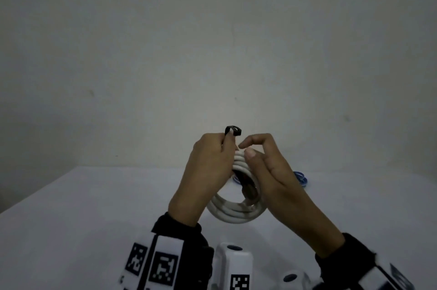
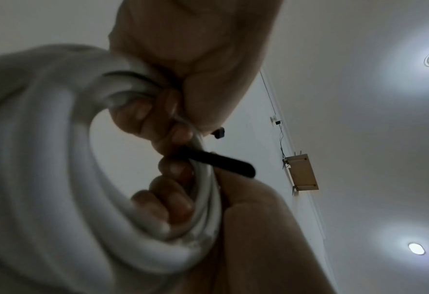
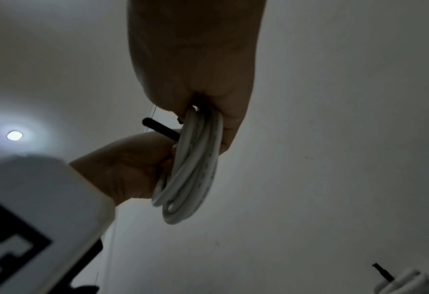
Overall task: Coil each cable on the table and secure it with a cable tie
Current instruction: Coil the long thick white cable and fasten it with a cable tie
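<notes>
Two bare hands hold a coiled white cable (image 1: 233, 209) upright in the air above a pale tabletop (image 1: 94, 207), in front of a plain wall (image 1: 212, 41).

The left hand (image 1: 208, 169) grips the top left of the coil. Seen from the left wrist, its fingers (image 2: 167, 201) curl through the middle of the coil and wrap round the bundled strands. Its thumb and forefinger also pinch a black tie (image 1: 233, 130), whose end curls into a small loop just above the fingertips. Seen from the left wrist, a strip of the tie (image 2: 223, 162) runs across the strands and sticks out past the fingers.

The right hand (image 1: 272, 171) is on the opposite side of the coil, just beside the left hand. Its thumb presses on the top strands, the forefinger arches over them with its tip close to the tie, and the other fingers curl round the far side of the coil. Seen from the right wrist, the strands (image 3: 195, 165) hang down from between the thumb and fingers, and the tie end (image 3: 158, 127) sticks out toward the left hand.

The lower half of the coil hangs free below both palms, between the two wrists.

A blue cable (image 1: 301, 178) lies on the tabletop just behind the right hand, partly hidden by it.

Both wrists wear black cuffs (image 1: 179, 230) with white camera mounts bearing black square markers (image 1: 163, 268).
</notes>
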